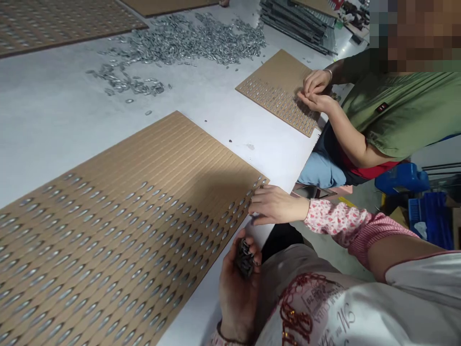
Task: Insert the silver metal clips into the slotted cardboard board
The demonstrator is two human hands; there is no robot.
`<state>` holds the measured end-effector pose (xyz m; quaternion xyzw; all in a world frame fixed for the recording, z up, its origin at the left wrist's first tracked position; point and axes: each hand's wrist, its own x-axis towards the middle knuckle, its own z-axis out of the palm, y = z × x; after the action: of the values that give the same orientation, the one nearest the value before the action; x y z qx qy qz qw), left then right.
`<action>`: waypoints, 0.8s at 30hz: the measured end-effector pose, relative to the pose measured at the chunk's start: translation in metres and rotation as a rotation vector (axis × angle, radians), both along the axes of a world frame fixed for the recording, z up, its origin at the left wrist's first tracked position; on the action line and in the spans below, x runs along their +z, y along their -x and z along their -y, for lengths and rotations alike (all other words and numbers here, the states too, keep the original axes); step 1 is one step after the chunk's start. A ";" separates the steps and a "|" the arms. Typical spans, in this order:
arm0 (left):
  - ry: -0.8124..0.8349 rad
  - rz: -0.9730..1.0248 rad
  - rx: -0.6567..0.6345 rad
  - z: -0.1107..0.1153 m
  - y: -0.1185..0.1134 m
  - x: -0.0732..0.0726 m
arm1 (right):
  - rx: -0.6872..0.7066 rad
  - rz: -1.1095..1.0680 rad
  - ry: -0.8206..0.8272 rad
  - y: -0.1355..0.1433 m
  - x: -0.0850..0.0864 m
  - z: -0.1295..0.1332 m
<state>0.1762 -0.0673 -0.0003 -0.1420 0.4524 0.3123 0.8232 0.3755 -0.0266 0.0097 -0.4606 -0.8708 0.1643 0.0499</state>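
My left hand (240,283) is cupped palm up beside the board's near edge, its fingers curled around a small heap of grey metal pieces (245,259). Above it, my right hand (275,205) bends its fingers down at the corner of a brown grooved board (173,158); the fingertips are partly hidden, and whatever they pinch does not show. Rows of shiny spindle-shaped metal pieces (135,274) lie in the grooves over the lower part of this board. Bare grooves run across its upper part.
A large loose pile of the same pieces (194,38) spreads over the white table (201,96). Across from it, a co-worker's hands (317,91) hover over a smaller board (284,65). Another filled board (65,24) and stacked dark sheets (295,24) lie farther back.
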 end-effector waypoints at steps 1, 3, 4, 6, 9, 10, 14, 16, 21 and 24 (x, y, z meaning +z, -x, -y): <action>0.034 -0.020 0.003 -0.002 0.000 0.001 | -0.020 0.040 -0.024 0.001 -0.003 0.005; 0.065 -0.016 0.008 -0.003 0.000 0.002 | -0.041 0.059 -0.048 0.004 -0.009 0.011; 0.056 -0.002 0.009 -0.003 0.000 0.002 | -0.043 0.036 -0.049 0.005 -0.011 0.012; -0.001 0.019 0.007 -0.001 0.001 0.002 | -0.060 -0.067 -0.019 0.005 -0.012 0.007; -0.098 0.019 -0.010 0.003 0.002 0.001 | -0.169 -0.274 0.095 0.000 -0.010 -0.009; -0.124 0.022 -0.024 0.005 0.003 0.001 | -0.212 -0.330 0.130 -0.002 -0.010 -0.016; -0.207 0.018 -0.078 0.008 0.003 -0.001 | -0.221 -0.427 0.145 -0.005 -0.013 -0.042; -0.225 0.013 -0.088 0.009 0.003 -0.002 | -0.144 -0.408 0.118 -0.004 -0.016 -0.051; -0.226 0.006 -0.100 0.010 0.003 -0.006 | -0.021 -0.284 0.068 -0.002 -0.022 -0.060; -0.225 0.009 -0.083 0.009 0.002 -0.007 | 0.017 -0.217 0.037 -0.004 -0.023 -0.063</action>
<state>0.1744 -0.0767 -0.0073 -0.0313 0.4164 0.3260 0.8481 0.3795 0.0367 -0.0131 -0.4336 -0.8611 0.2295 0.1338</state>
